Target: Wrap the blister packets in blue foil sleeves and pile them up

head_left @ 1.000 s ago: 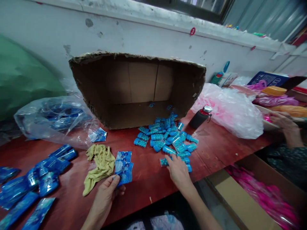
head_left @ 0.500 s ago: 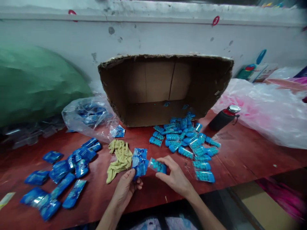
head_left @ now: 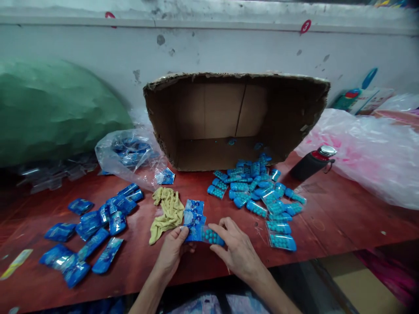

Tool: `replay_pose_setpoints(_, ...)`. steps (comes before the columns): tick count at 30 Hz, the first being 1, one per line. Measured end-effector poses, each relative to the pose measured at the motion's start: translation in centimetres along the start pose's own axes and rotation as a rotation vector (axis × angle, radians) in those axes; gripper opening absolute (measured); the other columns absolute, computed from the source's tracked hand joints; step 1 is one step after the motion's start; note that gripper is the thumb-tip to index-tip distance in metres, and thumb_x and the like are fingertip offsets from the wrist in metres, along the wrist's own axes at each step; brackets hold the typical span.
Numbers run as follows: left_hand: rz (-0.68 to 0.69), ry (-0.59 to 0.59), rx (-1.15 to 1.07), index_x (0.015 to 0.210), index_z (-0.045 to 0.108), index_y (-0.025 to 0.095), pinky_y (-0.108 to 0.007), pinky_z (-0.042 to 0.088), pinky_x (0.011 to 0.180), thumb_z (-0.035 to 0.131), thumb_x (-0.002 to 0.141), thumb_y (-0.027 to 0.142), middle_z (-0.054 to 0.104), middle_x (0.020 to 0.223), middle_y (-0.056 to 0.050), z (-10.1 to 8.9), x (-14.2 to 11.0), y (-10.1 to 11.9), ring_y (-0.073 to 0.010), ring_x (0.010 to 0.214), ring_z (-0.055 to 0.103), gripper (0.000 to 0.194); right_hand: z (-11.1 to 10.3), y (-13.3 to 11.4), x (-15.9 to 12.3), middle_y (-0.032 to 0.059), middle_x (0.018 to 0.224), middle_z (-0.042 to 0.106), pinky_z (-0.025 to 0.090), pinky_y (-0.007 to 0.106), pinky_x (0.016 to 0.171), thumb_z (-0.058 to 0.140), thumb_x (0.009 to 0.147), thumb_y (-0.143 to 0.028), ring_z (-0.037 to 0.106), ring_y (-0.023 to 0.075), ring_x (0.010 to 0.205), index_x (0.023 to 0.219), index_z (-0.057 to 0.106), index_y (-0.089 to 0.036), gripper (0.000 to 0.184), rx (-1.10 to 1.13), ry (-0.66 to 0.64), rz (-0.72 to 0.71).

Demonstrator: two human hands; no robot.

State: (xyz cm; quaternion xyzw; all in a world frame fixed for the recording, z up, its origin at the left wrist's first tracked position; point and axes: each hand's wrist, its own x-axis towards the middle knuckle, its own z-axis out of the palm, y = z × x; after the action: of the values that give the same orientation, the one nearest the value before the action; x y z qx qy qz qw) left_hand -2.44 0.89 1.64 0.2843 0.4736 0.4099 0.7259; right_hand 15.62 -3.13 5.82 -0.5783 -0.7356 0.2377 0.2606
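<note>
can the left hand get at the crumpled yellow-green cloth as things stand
Probably yes: the cloth lies close by with nothing covering it, but the left hand pinches a flat blue printed packet and would likely need freeing first.

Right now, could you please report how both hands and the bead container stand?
Left hand holding blue packets. Right hand holding bead container, clear end at packets' edge. Yellow cloth beside packets, not between hands.
</note>
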Motion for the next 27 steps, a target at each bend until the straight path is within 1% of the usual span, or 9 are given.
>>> replay_pose_setpoints(4,0.023,0.027,0.065,0.062,0.057,0.014,-0.021,0.043,0.043,0.068,0.061,0.037,0.059,0.052,0.001,0.1,0.3,-0.1,-0.0093,0.043,0.051,0.025,0.3,-0.1,-0.1,0.0020,0.094,0.048,0.045,0.029,0.074,0.058,0.072,-0.015,0.052,0.0183,0.086,0.113,0.050,-0.030,0.045,0.046,-0.030,-0.021)
replay_pose_setpoints(7,0.044,0.028,0.076,0.062,0.057,0.014,-0.022,0.044,0.042,0.068,0.061,0.038,0.059,0.050,0.002,0.3,0.6,-0.2,-0.0100,0.043,0.052,0.026,1.5,0.1,0.0,0.0018,0.095,0.047,0.047,0.028,0.072,0.058,0.072,-0.016,0.054,0.0167,0.083,0.112,0.049,-0.027,0.042,0.126,0.007,0.030)
replay_pose_setpoints(12,-0.049,0.078,-0.162,0.080,0.059,0.017,-0.025,0.050,0.050,0.067,0.063,0.035,0.066,0.067,0.000,1.0,0.7,-0.1,-0.0131,0.057,0.060,0.026,4.4,0.7,0.1,0.0040,0.096,0.046,0.048,0.030,0.071,0.056,0.074,-0.017,0.055,0.0185,0.083,0.111,0.048,-0.024,0.038,0.162,0.092,0.105)
replay_pose_setpoints(17,-0.113,0.072,-0.260,0.082,0.057,0.016,-0.027,0.051,0.059,0.066,0.066,0.028,0.068,0.070,-0.001,1.3,0.5,-0.5,-0.0148,0.063,0.063,0.022,5.6,0.5,0.3,0.0064,0.098,0.046,0.048,0.034,0.070,0.054,0.075,-0.017,0.054,0.0227,0.088,0.112,0.049,-0.024,0.038,0.166,0.131,0.126)
replay_pose_setpoints(19,-0.117,0.086,-0.255,0.084,0.058,0.015,-0.028,0.051,0.060,0.066,0.067,0.026,0.068,0.070,-0.001,1.3,0.4,-0.5,-0.0150,0.064,0.063,0.022,5.6,0.5,0.5,0.0049,0.097,0.048,0.047,0.033,0.074,0.056,0.073,-0.016,0.054,0.0213,0.089,0.109,0.051,-0.025,0.037,0.301,0.146,0.138)
replay_pose_setpoints(21,-0.129,0.091,-0.255,0.083,0.058,0.015,-0.028,0.051,0.061,0.066,0.066,0.025,0.069,0.070,-0.001,1.3,0.4,-0.2,-0.0152,0.063,0.063,0.021,5.5,0.7,0.7,0.0030,0.095,0.051,0.047,0.030,0.074,0.054,0.074,-0.016,0.055,0.0177,0.084,0.105,0.053,-0.024,0.032,0.535,0.123,0.186)
replay_pose_setpoints(24,-0.160,0.074,-0.274,0.078,0.058,0.016,-0.030,0.051,0.063,0.066,0.066,0.024,0.069,0.069,-0.001,1.5,0.5,0.2,-0.0154,0.063,0.063,0.017,5.4,1.2,1.0,0.0022,0.085,0.057,0.047,0.024,0.054,0.048,0.078,-0.020,0.055,0.0133,0.063,0.102,0.054,-0.020,0.025,0.833,0.033,0.345)
replay_pose_setpoints(25,-0.163,0.083,-0.282,0.078,0.058,0.016,-0.030,0.051,0.064,0.066,0.067,0.024,0.069,0.069,-0.001,1.6,0.5,0.3,-0.0156,0.063,0.063,0.016,5.3,1.2,1.1,0.0022,0.083,0.058,0.045,0.024,0.051,0.048,0.078,-0.021,0.054,0.0130,0.060,0.101,0.054,-0.019,0.024,0.860,0.039,0.381)
replay_pose_setpoints(27,-0.141,0.117,-0.291,0.080,0.058,0.016,-0.031,0.051,0.066,0.065,0.067,0.024,0.070,0.072,-0.002,2.0,0.6,0.3,-0.0161,0.067,0.064,0.016,5.3,1.0,0.9,0.0025,0.082,0.058,0.046,0.025,0.057,0.051,0.077,-0.021,0.055,0.0148,0.066,0.097,0.055,-0.019,0.021,0.785,0.148,0.365)
